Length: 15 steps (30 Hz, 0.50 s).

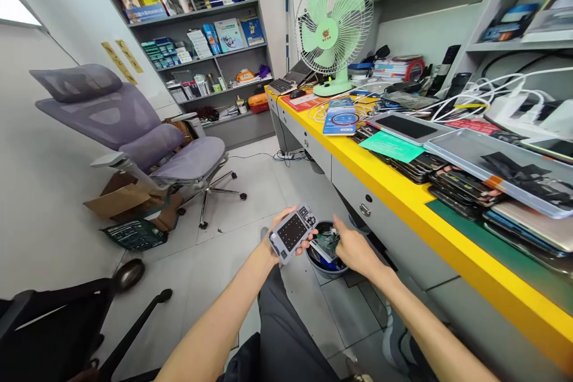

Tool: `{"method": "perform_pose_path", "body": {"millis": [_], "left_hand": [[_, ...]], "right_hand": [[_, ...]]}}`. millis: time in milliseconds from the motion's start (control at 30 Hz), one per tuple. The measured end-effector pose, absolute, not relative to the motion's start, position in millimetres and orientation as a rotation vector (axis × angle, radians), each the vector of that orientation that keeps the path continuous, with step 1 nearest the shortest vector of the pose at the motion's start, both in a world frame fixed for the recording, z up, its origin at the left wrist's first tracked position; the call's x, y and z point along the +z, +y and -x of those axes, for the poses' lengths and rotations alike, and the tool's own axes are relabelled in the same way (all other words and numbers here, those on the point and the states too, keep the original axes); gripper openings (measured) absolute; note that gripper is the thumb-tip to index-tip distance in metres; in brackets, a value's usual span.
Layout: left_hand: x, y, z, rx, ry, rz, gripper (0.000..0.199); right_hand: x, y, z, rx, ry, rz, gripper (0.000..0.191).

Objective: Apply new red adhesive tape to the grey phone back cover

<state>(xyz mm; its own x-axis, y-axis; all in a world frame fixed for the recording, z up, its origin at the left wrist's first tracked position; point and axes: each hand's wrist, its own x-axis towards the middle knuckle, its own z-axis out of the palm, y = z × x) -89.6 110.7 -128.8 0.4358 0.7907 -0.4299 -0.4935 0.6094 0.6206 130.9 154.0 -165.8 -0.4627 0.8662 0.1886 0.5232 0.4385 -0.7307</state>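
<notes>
Device [292,233], grey and dark-faced, is gripped in the left hand [277,222]; the right hand [356,250], near the bin [330,274], has its index extended; whether it holds anything cannot be told.

The gadget [293,234] over there is grey, its black panel [291,231] sprinkled with rows of white dots. I see a yellow desk edge [380,182], a mint-green fan [326,34], a lilac-grey chair [190,158], a bright green card [390,146] and dark grey trousers [286,325].
</notes>
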Motion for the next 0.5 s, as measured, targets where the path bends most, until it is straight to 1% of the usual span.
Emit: {"method": "perform_pose_path", "body": {"millis": [133, 233, 300, 433, 500], "left_hand": [[-124, 113, 84, 0.832, 0.941, -0.454, 0.041], [-123, 115, 76, 0.889, 1.137, -0.482, 0.038], [-125, 118, 67, 0.982, 1.300, -0.500, 0.036], [-137, 127, 44, 1.100, 1.529, -0.525, 0.034], [-143, 132, 34, 1.115, 1.576, -0.541, 0.033]], "right_hand": [[-172, 154, -132, 0.912, -2.020, 1.276, 0.042], [-171, 152, -136, 1.130, -1.958, 1.331, 0.031], [-169, 143, -142, 1.278, -1.868, 1.348, 0.028], [-169, 110, -143, 1.497, -1.699, 1.235, 0.036], [-175, 98, -138, 1.540, -1.606, 1.239, 0.031]]}}
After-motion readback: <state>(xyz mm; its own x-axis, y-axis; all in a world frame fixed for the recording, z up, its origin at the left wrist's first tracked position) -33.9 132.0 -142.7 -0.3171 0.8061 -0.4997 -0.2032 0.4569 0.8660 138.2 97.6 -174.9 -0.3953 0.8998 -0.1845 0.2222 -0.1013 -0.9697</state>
